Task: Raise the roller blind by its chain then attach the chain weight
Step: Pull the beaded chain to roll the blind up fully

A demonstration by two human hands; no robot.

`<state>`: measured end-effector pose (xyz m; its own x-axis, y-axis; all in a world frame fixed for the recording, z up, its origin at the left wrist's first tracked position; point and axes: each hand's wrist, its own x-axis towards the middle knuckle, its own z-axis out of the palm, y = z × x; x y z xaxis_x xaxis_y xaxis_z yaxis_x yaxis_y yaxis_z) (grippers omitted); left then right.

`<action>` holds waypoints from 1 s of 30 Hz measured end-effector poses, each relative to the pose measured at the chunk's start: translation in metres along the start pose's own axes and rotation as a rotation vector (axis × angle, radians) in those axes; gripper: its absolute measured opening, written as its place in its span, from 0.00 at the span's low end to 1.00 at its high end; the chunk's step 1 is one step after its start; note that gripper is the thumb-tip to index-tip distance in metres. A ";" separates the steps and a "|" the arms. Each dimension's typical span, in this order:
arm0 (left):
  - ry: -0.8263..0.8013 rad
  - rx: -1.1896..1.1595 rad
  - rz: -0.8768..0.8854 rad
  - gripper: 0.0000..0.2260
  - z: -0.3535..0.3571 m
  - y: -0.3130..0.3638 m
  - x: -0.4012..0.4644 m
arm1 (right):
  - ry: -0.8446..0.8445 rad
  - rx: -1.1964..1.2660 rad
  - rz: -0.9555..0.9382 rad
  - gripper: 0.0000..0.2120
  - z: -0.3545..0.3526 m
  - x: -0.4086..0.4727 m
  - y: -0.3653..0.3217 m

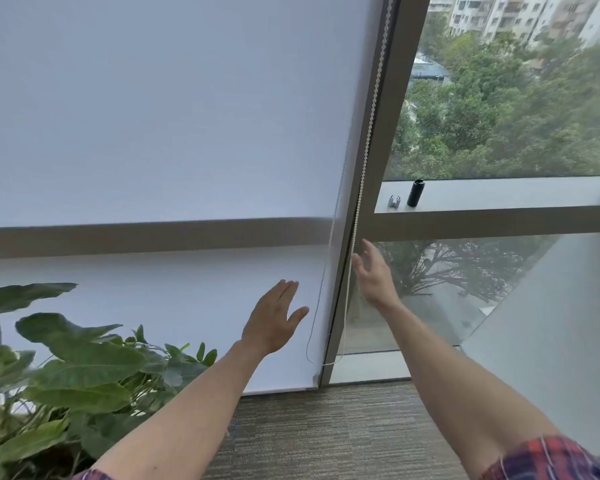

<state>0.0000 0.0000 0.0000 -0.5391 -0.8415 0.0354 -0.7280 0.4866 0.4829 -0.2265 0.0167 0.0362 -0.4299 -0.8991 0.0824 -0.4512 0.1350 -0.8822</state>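
Note:
A white roller blind (160,126) hangs fully down over the left window, its bottom bar near the floor. Its white bead chain (368,140) runs down the window post and loops low at the post's foot. My right hand (373,271) is open just right of the chain's front strand, fingers close to it but not closed on it. My left hand (274,320) is open, palm toward the blind, left of the chain's rear strand. A black cylinder (415,192) and a small silver clip-like piece (394,200) stand on the window ledge to the right of the post.
A large leafy plant (59,368) fills the lower left by the blind. The grey window post (381,188) separates the blind from bare glass on the right. A horizontal frame rail (492,223) crosses at ledge height. Carpet (326,431) covers the floor below.

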 end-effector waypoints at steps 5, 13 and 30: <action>-0.012 -0.084 0.025 0.23 -0.003 0.015 0.017 | -0.011 0.033 -0.043 0.16 -0.009 0.034 -0.023; 0.115 -0.371 0.049 0.20 -0.004 0.041 0.046 | 0.020 0.187 -0.112 0.13 0.000 0.017 -0.011; 0.252 -0.618 0.185 0.08 -0.016 0.082 0.054 | -0.019 0.150 -0.218 0.16 0.021 -0.036 0.005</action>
<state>-0.0822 -0.0096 0.0559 -0.4618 -0.8226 0.3318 -0.2184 0.4680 0.8563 -0.1972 0.0408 0.0198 -0.3197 -0.9080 0.2708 -0.4103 -0.1250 -0.9034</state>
